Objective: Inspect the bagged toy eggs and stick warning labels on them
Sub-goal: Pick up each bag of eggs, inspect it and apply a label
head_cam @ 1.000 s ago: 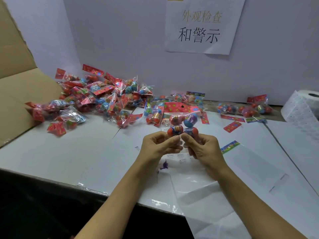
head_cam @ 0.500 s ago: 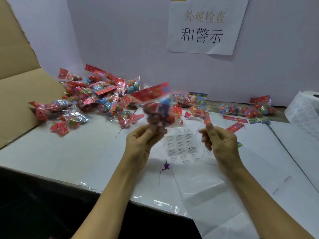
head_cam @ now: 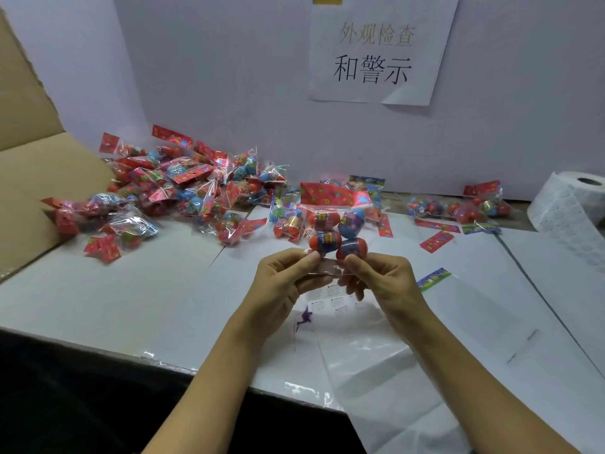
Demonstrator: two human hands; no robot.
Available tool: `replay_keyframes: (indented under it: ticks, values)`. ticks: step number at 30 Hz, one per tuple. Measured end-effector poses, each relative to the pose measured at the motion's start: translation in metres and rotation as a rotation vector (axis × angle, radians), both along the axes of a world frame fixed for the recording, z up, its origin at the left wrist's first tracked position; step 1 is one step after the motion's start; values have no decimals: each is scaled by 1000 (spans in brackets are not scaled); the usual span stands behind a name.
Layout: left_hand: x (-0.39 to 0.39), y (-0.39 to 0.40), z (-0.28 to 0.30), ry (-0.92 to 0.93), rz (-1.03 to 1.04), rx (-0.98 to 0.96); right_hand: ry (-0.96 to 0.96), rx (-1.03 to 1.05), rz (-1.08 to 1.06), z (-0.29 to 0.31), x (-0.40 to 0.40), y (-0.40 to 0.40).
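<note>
A clear bag of toy eggs (head_cam: 337, 231) with a red header card stands upright above the table centre. My left hand (head_cam: 288, 283) and my right hand (head_cam: 379, 280) both pinch its bottom edge, thumbs on the near side. The eggs inside are red, blue and purple. Below my hands a sheet of small white warning labels (head_cam: 330, 298) lies flat on the table, partly hidden by my fingers.
A large pile of bagged eggs (head_cam: 170, 194) lies at the back left beside a cardboard box flap (head_cam: 36, 178). A few more bags (head_cam: 458, 208) sit at the back right. A roll of labels (head_cam: 573, 204) stands at the far right. Empty clear bags (head_cam: 376, 355) lie near me.
Half a second ago my left hand alone held a bag up to the left, with my right hand apart from it. Now both hands pinch a bag at the centre.
</note>
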State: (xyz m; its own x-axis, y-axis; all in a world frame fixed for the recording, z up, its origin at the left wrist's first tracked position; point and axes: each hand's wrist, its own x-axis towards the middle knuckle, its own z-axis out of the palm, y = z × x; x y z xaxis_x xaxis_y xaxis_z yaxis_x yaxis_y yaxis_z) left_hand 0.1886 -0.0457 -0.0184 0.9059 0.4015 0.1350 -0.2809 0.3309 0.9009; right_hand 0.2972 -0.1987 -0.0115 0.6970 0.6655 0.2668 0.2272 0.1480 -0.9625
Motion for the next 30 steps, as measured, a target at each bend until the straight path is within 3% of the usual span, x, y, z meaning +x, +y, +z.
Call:
replay_keyframes:
  ticks: [4,8,14,21,25,30]
  values:
    - [-3,3,1,11,-9,-32,-19,-78,119,4,9,-7]
    - [1,2,-4,81,80,59,-27,-194,157,6,17,-12]
    - [5,1,-8,89,127,84,-77,-142,17,2,24,-11]
    - [5,2,-11,63,109,36,-337,-98,-243,-6,30,-12]
    - [3,2,-14,37,51,42,-154,-16,-200,-2,31,-14]
    - [1,-4,-18,116,-52,236,105,-123,-116,-1,29,-10]
